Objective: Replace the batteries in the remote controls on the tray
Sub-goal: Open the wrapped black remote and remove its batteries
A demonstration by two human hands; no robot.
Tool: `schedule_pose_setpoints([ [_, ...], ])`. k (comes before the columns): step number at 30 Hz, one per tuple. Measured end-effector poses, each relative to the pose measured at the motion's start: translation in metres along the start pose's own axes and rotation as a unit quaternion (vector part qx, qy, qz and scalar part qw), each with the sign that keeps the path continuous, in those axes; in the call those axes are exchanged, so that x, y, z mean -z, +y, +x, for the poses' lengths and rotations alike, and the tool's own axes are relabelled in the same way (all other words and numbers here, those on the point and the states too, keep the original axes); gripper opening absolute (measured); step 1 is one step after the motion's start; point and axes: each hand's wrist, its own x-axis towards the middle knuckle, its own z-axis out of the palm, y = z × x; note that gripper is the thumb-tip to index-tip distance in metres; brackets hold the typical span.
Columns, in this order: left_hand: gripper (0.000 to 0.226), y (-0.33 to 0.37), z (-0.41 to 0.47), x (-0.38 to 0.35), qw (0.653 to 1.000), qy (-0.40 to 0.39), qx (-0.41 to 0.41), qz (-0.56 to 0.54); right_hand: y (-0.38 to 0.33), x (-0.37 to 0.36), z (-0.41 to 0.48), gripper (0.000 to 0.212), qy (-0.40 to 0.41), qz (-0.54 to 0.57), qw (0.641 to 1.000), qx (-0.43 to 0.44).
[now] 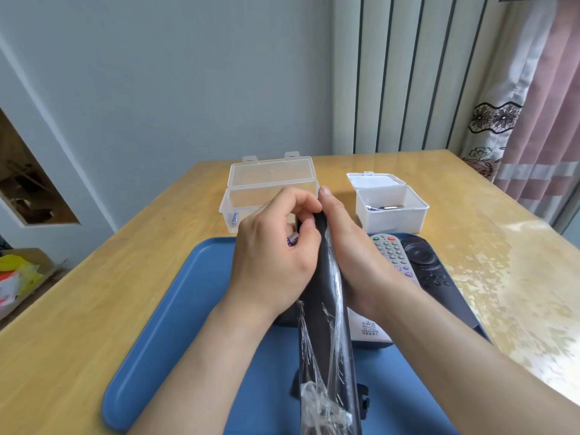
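I hold a long black remote (323, 324), wrapped in clear plastic film, on edge above the blue tray (163, 334). My right hand (351, 252) supports it from the right side. My left hand (276, 249) presses on its upper end, and a purple-and-silver battery (292, 239) sits in the fingers of that hand. On the tray to the right lie a white remote (394, 255) with grey and purple buttons and a black remote (434, 271). A black piece (364, 400) lies on the tray under the held remote.
An open clear plastic box (270, 196) behind the tray holds one battery (234, 218). An open white box (392, 208) at the right holds several metallic batteries. The wooden table (94, 296) has a glossy cover. A cardboard box (22, 277) stands on the floor at left.
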Motion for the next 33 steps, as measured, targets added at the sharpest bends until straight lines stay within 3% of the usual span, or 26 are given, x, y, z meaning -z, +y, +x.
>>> schedule_pose_setpoints([
  [11, 0.014, -0.005, 0.004, -0.001, 0.983, -0.028, 0.074, -0.163, -0.003, -0.001, 0.0, 0.054, -0.016, 0.019, 0.999, 0.027],
  [19, 0.007, -0.005, 0.002, -0.003, 0.991, 0.042, 0.113, -0.061, -0.006, 0.002, 0.002, 0.061, 0.012, -0.007, 1.0, 0.022],
  [22, 0.009, -0.006, 0.003, -0.002, 0.981, 0.038, 0.163, -0.098, -0.009, 0.004, 0.002, 0.065, 0.033, -0.008, 0.999, 0.035],
  [24, 0.012, -0.006, 0.005, -0.001, 0.938, 0.05, 0.25, -0.234, -0.011, 0.01, 0.005, 0.066, 0.055, -0.018, 0.998, 0.037],
  [27, 0.019, -0.016, 0.01, 0.008, 0.821, 0.081, 0.389, -0.411, -0.016, 0.027, 0.009, 0.049, 0.115, -0.062, 0.991, 0.036],
  [29, 0.018, -0.026, 0.013, 0.015, 0.749, 0.072, 0.456, -0.475, -0.018, 0.045, 0.01, 0.036, 0.156, -0.174, 0.971, 0.042],
  [31, 0.016, -0.032, 0.011, 0.018, 0.728, 0.039, 0.484, -0.484, -0.016, 0.058, 0.013, 0.03, 0.169, -0.289, 0.941, 0.055],
  [33, 0.019, -0.03, 0.013, 0.013, 0.742, -0.015, 0.482, -0.466, -0.015, 0.068, 0.015, 0.026, 0.191, -0.352, 0.913, 0.075],
])
